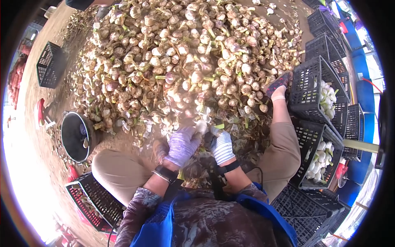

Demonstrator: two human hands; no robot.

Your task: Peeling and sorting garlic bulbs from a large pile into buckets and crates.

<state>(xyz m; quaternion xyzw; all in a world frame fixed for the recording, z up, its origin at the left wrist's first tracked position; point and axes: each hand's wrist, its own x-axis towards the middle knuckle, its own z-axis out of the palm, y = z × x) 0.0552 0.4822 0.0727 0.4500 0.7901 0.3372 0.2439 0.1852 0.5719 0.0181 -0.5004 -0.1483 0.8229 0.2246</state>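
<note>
My left hand [182, 146], in a purple knit glove, grips a white garlic bulb [201, 126] in front of me. The bulb's green stem [219, 126] points towards the right, above my right hand [222, 147], which wears a white-and-grey striped glove. The fingers of my right hand are bent near the stem end; a dark object lies at them, too unclear to name. Loose garlic skins [203, 112] lie just beyond the hands. A large heap of untrimmed garlic bulbs [191, 58] spreads over the ground ahead.
At the left stand a black bucket [88, 139] and a black crate [49, 64]. Another crate [101, 197] is at the lower left. Crates with peeled white garlic [319, 160] line the right side. Part of another person [81, 3] shows at the top left.
</note>
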